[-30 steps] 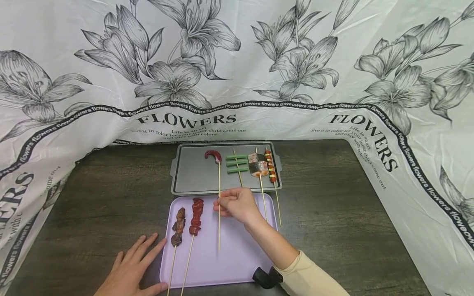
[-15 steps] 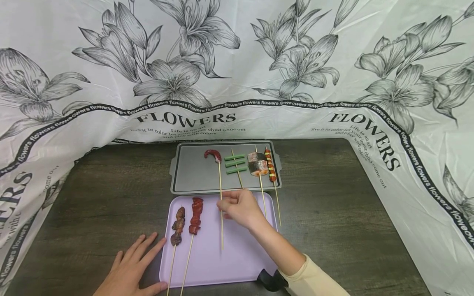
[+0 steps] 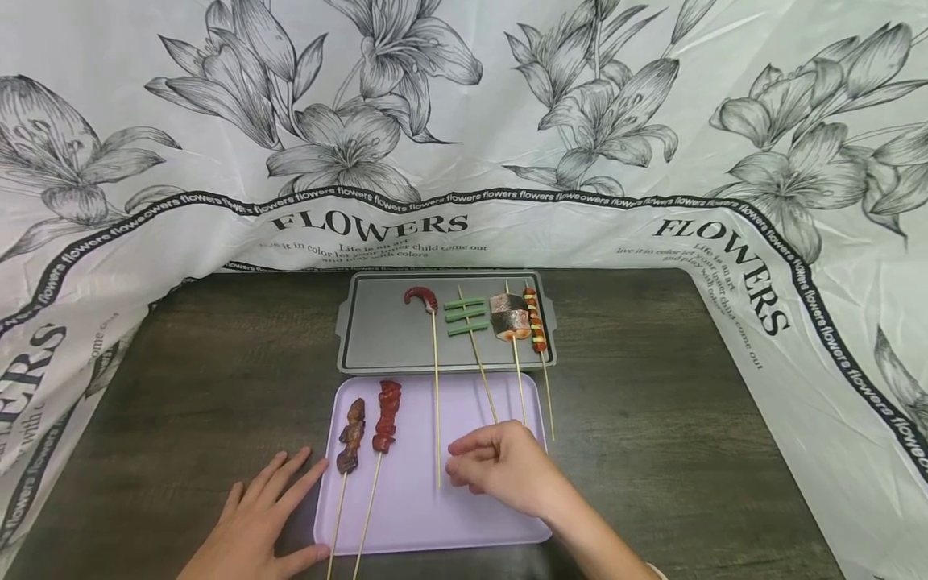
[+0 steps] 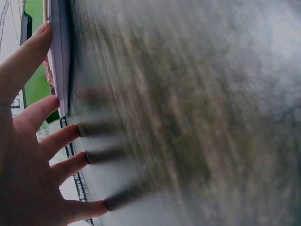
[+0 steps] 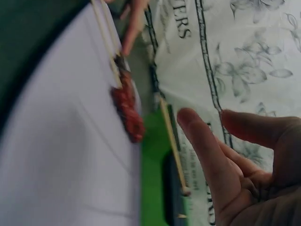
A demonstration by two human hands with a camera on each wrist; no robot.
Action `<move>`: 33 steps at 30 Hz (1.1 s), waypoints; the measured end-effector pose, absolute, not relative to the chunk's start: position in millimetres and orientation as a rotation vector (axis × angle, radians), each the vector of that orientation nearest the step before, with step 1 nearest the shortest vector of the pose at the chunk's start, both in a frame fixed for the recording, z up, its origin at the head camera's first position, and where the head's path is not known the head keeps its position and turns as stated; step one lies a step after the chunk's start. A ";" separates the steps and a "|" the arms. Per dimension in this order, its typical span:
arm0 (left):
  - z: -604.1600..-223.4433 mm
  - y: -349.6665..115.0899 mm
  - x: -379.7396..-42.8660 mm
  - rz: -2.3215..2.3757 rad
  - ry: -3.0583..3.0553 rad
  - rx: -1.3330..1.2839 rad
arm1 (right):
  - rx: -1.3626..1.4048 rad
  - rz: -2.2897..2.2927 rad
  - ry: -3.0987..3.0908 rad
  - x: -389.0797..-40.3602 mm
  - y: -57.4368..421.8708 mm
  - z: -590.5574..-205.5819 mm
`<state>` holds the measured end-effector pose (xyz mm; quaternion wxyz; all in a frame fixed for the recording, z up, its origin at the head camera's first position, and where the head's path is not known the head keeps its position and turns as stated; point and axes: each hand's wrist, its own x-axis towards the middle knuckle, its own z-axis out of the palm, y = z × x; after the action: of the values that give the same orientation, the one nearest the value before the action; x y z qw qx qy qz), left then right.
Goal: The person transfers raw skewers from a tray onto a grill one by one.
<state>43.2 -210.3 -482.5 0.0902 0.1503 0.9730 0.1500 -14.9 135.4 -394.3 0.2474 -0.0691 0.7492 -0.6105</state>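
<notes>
Dark worktop [image 3: 652,435] is topped by a lilac tray [image 3: 464,519]. At the tray's left edge, the left hand [image 3: 254,519] is spread, nothing held. Above its right half, the right hand [image 3: 503,469] is held, grip loosely parted, unfilled; just leftward, the tentacle skewer [image 3: 436,387] is aligned front-to-back, tipped over the griddle [image 3: 377,330] beyond.

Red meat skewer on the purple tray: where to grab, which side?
Its bare stick, just below the red meat, probably from the right: thin and straight, it should suit a pinch, and the brown skewer lies close on its left. The stick's near part overhangs the purple tray.
</notes>
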 end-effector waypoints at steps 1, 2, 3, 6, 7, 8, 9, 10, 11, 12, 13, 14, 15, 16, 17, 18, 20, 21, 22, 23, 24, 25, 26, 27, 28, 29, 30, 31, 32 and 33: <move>-482.4 -210.5 42.8 0.446 2.894 0.452 | -0.199 -1.649 2.019 -9.5 136.7 -398.3; -482.3 -210.5 42.6 0.448 2.892 0.452 | -0.204 -1.632 2.003 -4.5 137.5 -403.3; -482.3 -210.6 42.4 0.447 2.892 0.454 | -0.203 -1.622 1.989 0.5 137.6 -409.2; -481.7 -210.6 42.4 0.447 2.888 0.451 | -0.164 -1.641 1.934 13.8 133.4 -429.4; -481.6 -210.5 42.3 0.447 2.890 0.452 | -0.141 -1.657 1.921 17.5 130.7 -436.5; -481.4 -210.4 42.2 0.447 2.893 0.453 | -0.123 -1.684 1.902 20.7 127.5 -443.6; -481.3 -210.4 42.0 0.445 2.893 0.451 | -0.103 -1.721 1.873 23.6 123.7 -450.3; -481.2 -210.3 41.9 0.442 2.894 0.448 | -0.073 -1.761 1.838 26.0 119.5 -456.8; -481.1 -210.2 41.8 0.440 2.894 0.445 | -0.041 -1.799 1.807 27.9 115.0 -462.7; -481.1 -210.1 41.9 0.437 2.894 0.440 | -0.008 -1.835 1.776 29.3 110.2 -468.2; -481.0 -210.0 42.1 0.434 2.892 0.436 | 0.024 -1.868 1.742 30.4 105.4 -473.0; -480.9 -209.9 42.3 0.433 2.890 0.431 | 0.058 -1.898 1.708 31.2 100.8 -477.5; -480.7 -209.8 42.6 0.432 2.887 0.426 | 0.090 -1.921 1.684 31.6 96.2 -480.9; -480.5 -209.6 42.9 0.432 2.886 0.422 | 0.116 -1.937 1.670 31.7 91.6 -483.8; -480.1 -209.5 43.1 0.435 2.886 0.418 | 0.129 -1.945 1.668 31.6 87.1 -486.1; -479.7 -209.5 43.2 0.436 2.885 0.413 | 0.141 -1.954 1.664 31.6 82.6 -487.8; -479.4 -209.1 43.2 0.435 2.885 0.407 | 0.158 -1.965 1.662 31.5 74.0 -490.0; -479.4 -209.1 43.2 0.434 2.887 0.405 | 0.165 -1.971 1.662 31.5 69.5 -490.4; -479.5 -209.1 43.2 0.434 2.887 0.404 | 0.170 -1.977 1.659 31.7 65.2 -490.6; -479.7 -209.2 43.3 0.435 2.889 0.404 | 0.173 -1.979 1.657 31.7 60.9 -490.9; -479.9 -209.3 43.5 0.436 2.890 0.406 | 0.174 -1.982 1.658 31.8 57.0 -491.0; -480.2 -209.5 43.6 0.438 2.891 0.408 | 0.167 -1.977 1.667 31.7 53.3 -491.0; -480.5 -209.6 43.8 0.443 2.893 0.412 | 0.158 -1.969 1.679 31.4 49.9 -490.8; -480.8 -209.8 44.0 0.446 2.894 0.416 | 0.144 -1.956 1.698 30.9 46.8 -490.9; -481.1 -209.9 44.0 0.449 2.895 0.419 | 0.128 -1.942 1.720 30.4 43.9 -490.6; -481.2 -209.9 43.9 0.453 2.897 0.423 | 0.113 -1.924 1.745 29.6 41.4 -490.5; -481.3 -209.9 43.8 0.454 2.898 0.425 | 0.096 -1.907 1.773 28.9 39.3 -490.1; -481.4 -209.8 43.7 0.454 2.899 0.427 | 0.081 -1.887 1.803 28.3 37.4 -489.7; -481.4 -209.7 43.6 0.455 2.900 0.429 | 0.073 -1.868 1.831 27.7 35.5 -489.4; -481.3 -209.6 43.5 0.455 2.900 0.429 | 0.068 -1.849 1.860 27.5 33.9 -489.2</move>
<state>43.5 -209.6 -481.3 0.0874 0.1440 0.9738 0.1528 27.5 33.9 -489.2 0.2561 0.0251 0.6852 -0.6814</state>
